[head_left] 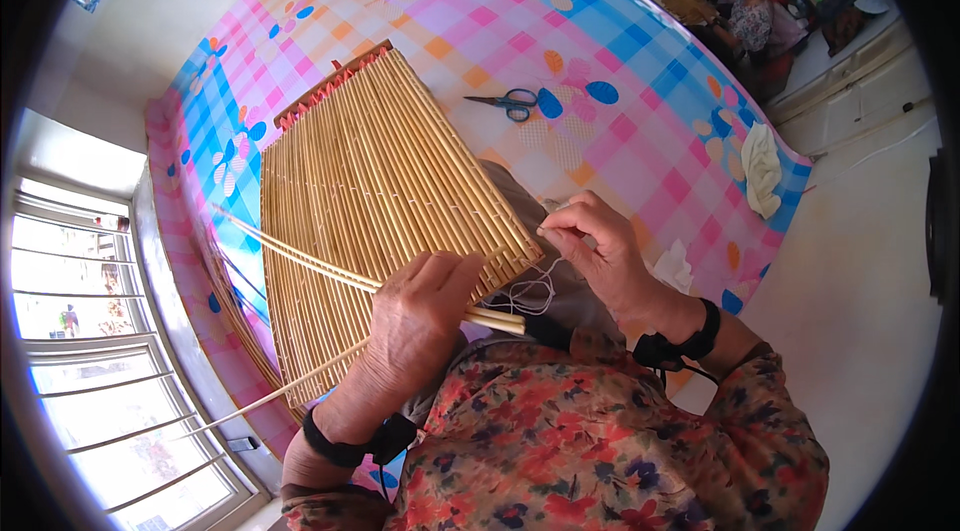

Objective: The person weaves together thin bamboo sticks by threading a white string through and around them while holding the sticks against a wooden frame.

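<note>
A panel of straw-coloured reeds (370,181), laid side by side and bound by rows of thread, leans across my lap. Its far end meets a brown wooden strip (335,86) with red points along it. My left hand (415,316) rests at the panel's near edge, closed round a few loose reeds (300,256); their cut ends stick out to its right. Beside the near right corner, my right hand (605,256) pinches thumb and forefinger together. Whatever is between those fingertips is too small to make out. Loops of white thread (532,297) hang below that corner, between the hands.
Blue-handled scissors (515,105) lie on the checked, flowered sheet (440,61) beyond the panel. A white cloth (761,171) is at the right edge, and crumpled tissue (673,266) lies nearer. Long reeds (235,301) lie left, by a barred window (100,381). Another person (750,16) sits far right.
</note>
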Demonstrator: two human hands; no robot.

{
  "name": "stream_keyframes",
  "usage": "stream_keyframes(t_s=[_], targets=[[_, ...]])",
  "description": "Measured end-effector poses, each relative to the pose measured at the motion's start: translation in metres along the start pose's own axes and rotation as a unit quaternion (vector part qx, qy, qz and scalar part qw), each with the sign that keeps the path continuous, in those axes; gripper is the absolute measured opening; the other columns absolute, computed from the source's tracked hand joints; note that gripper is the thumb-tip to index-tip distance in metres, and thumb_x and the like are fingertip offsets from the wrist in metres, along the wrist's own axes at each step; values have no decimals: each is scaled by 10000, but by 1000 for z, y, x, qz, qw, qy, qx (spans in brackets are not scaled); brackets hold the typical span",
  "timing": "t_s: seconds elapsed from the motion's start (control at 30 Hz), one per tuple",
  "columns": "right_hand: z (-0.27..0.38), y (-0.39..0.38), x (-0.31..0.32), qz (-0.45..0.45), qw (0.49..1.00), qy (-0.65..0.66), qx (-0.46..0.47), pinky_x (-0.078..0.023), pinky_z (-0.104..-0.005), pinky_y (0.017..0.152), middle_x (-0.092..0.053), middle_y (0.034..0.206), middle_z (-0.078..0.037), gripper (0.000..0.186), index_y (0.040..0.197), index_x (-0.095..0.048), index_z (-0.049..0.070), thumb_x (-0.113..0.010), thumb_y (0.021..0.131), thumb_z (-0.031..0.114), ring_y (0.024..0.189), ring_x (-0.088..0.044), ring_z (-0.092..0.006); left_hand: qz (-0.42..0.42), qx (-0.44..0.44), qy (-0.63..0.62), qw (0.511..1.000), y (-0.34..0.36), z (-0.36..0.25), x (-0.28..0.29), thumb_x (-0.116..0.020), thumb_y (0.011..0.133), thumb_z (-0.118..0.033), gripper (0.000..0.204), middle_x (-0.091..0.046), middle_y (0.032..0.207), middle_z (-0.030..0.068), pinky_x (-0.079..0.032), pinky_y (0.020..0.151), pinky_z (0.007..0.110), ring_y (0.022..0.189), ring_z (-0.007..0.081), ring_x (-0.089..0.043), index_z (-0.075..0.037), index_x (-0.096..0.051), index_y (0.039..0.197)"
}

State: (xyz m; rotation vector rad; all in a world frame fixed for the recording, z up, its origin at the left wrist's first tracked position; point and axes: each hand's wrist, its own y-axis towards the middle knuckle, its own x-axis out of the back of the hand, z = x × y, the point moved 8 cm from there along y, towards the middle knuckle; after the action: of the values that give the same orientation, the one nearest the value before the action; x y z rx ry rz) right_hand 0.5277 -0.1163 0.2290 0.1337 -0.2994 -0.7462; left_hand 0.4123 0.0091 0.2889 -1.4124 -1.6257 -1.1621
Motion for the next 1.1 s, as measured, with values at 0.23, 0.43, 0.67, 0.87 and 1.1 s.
stream_keyframes(t_s=[0.23,0.43,0.67,0.87,1.1], targets=[[34,-7,-6,-1,998,-30,52,-424,-304,621,-532,798,-73,149,1007,-627,21,-639,866,-26,685,-519,-193,-27,13,-25,999,6,-2,11,-610,719,-14,370,-591,855,99,-514,663,367,778,273,-618,-10,-615,1088],[40,-5,-11,6,999,-12,50,-420,-305,622,-523,801,-80,189,1052,-629,26,-626,872,-31,702,-522,-197,-27,43,-65,997,8,-7,26,-615,724,20,404,-582,842,100,-513,627,381,740,282,-618,-43,-621,1124],[51,8,-18,11,998,29,58,-426,-334,645,-534,800,-89,201,1074,-633,25,-635,874,-3,724,-535,-212,-44,84,-73,993,9,-11,40,-617,865,3,263,-605,878,129,-509,643,362,768,309,-646,-45,-641,1123],[62,18,-26,28,997,41,63,-444,-316,662,-583,841,-102,204,1089,-634,10,-622,885,5,749,-565,-221,-91,63,-81,991,1,-13,55,-594,870,-19,259,-588,860,136,-509,621,397,746,335,-630,-31,-611,1128],[84,23,-35,43,992,14,117,-454,-308,666,-590,867,-100,227,1114,-633,6,-610,889,-5,754,-575,-206,-117,81,-95,985,-10,-9,70,-601,872,-21,241,-603,874,147,-506,620,400,756,351,-634,-26,-618,1112]])
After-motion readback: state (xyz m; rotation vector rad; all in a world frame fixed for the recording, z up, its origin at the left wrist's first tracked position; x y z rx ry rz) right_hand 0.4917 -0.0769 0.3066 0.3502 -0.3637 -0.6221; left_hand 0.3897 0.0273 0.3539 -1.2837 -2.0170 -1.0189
